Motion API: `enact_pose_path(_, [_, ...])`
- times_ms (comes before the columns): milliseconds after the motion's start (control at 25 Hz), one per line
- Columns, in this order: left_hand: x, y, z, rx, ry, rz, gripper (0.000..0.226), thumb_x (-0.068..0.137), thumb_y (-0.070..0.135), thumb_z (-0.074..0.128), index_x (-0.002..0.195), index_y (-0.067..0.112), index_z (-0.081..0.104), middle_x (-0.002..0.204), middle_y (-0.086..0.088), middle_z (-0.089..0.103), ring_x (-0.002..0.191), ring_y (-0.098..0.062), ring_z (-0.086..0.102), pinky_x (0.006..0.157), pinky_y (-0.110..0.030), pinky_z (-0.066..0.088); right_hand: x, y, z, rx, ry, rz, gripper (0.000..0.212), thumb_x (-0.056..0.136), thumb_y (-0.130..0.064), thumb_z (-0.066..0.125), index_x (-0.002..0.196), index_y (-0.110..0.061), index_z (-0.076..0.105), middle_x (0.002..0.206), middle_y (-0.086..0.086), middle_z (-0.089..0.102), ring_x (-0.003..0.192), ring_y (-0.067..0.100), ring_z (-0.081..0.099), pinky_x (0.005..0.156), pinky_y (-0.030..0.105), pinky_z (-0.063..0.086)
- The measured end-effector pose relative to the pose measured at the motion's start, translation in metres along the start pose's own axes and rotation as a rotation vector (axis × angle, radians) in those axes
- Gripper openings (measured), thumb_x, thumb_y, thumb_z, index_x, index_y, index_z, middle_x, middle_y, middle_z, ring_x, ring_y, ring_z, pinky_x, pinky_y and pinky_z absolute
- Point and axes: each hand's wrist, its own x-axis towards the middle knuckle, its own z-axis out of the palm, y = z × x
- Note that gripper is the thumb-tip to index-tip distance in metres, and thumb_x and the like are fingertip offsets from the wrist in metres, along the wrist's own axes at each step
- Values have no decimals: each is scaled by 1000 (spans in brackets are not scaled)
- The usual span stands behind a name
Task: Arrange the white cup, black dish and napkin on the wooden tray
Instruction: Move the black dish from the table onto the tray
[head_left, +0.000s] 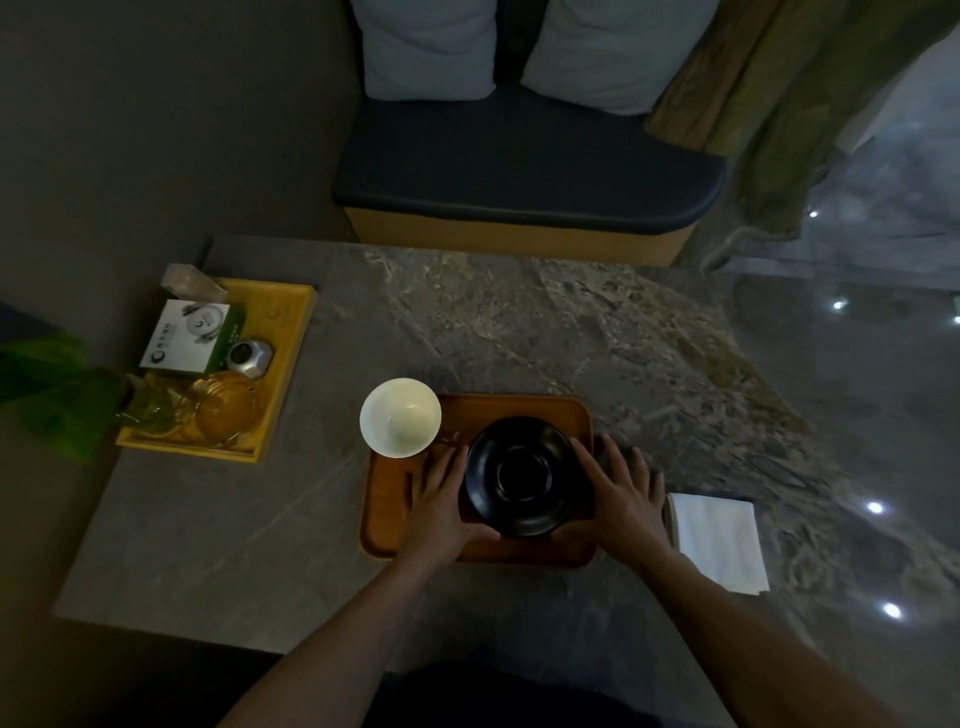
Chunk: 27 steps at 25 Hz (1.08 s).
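Dim room: bench (524, 176) with cushions beyond a stone table (571, 322). Tray (384, 499) near the front edge. Dish (522, 475) on tray, cupped between left hand (441, 499) and right hand (623, 499), fingers spread against its sides; placing step, likely. Cup (400, 417) overlaps tray's far-left corner. Napkin (719, 538) off-tray, right: probably next, needs releasing the dish.

Both forearms are bare, with no sleeve reaching the wrists. The left hand (439, 506) and right hand (621, 499) wear no gloves, and in the dim light no ring or watch seems to show.
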Motion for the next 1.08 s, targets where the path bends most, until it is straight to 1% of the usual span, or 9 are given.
enact_pose_path(240, [-1, 0, -3, 24, -39, -12, 118, 69, 47, 80, 152, 33, -3, 161, 13, -9, 147, -19, -12, 119, -50, -4, -7, -12, -2, -3, -53, 66, 117, 60, -82, 60, 140, -56, -21, 162, 0, -12, 145, 37, -14, 112, 66, -1])
enact_pose_path(440, [-10, 11, -6, 41, -43, -116, 112, 72, 46, 79, 153, 27, 4, 163, 3, 3, 148, -27, 2, 119, -50, 11, -24, -20, -6, -38, -33, 99, 108, 72, -75, 57, 148, -42, -12, 162, 2, -7, 147, 34, -3, 114, 61, 7])
enact_pose_path(520, [-22, 19, -4, 47, -9, -178, 104, 76, 50, 74, 153, 25, 9, 162, -2, 10, 147, -29, 9, 117, -48, 16, -33, -18, -12, -68, 1, 105, 98, 77, -71, 55, 151, -37, 0, 163, 2, 1, 147, 31, 4, 115, 58, 13])
enact_pose_path(600, [-37, 27, -3, 42, 62, -253, 88, 82, 55, 65, 151, 25, 19, 158, -5, 21, 144, -30, 20, 116, -49, 23, -43, -11, -19, -78, 49, 81, 81, 82, -64, 55, 149, -37, 19, 160, 2, 17, 145, 29, 14, 113, 53, 21])
enact_pose_path(680, [-48, 34, -2, 55, 120, -306, 71, 85, 59, 57, 144, 26, 34, 150, -5, 34, 136, -29, 35, 109, -50, 35, -51, -1, -26, -91, 75, 41, 59, 86, -58, 52, 140, -37, 41, 150, 0, 39, 138, 25, 31, 108, 47, 32])
enact_pose_path(760, [-55, 42, -1, 104, 140, -290, 56, 86, 59, 53, 132, 28, 46, 138, -1, 42, 122, -25, 47, 99, -46, 44, -59, 13, -38, -140, 61, 7, 40, 89, -55, 46, 122, -35, 58, 134, -2, 56, 124, 22, 47, 97, 41, 41])
enact_pose_path(840, [-58, 53, -2, 126, 93, -238, 45, 87, 56, 54, 121, 28, 54, 128, 2, 49, 110, -19, 53, 91, -39, 47, -65, 29, -51, -208, 18, -15, 36, 93, -53, 42, 112, -32, 63, 123, -1, 63, 114, 22, 55, 89, 38, 45])
enact_pose_path(920, [-54, 67, -4, 125, -33, -167, 36, 87, 50, 59, 114, 26, 58, 120, 3, 57, 102, -14, 56, 87, -34, 49, -70, 51, -63, -255, -2, -42, 37, 94, -50, 42, 114, -26, 62, 121, 2, 64, 111, 22, 58, 85, 36, 47])
enact_pose_path(1080, [-43, 100, -10, 236, -361, -40, 31, 82, 46, 68, 103, 23, 66, 109, 2, 64, 98, -14, 60, 84, -31, 50, -81, 99, -88, -218, -137, -9, 42, 93, -49, 48, 132, -33, 51, 138, 3, 53, 121, 21, 52, 97, 36, 44])
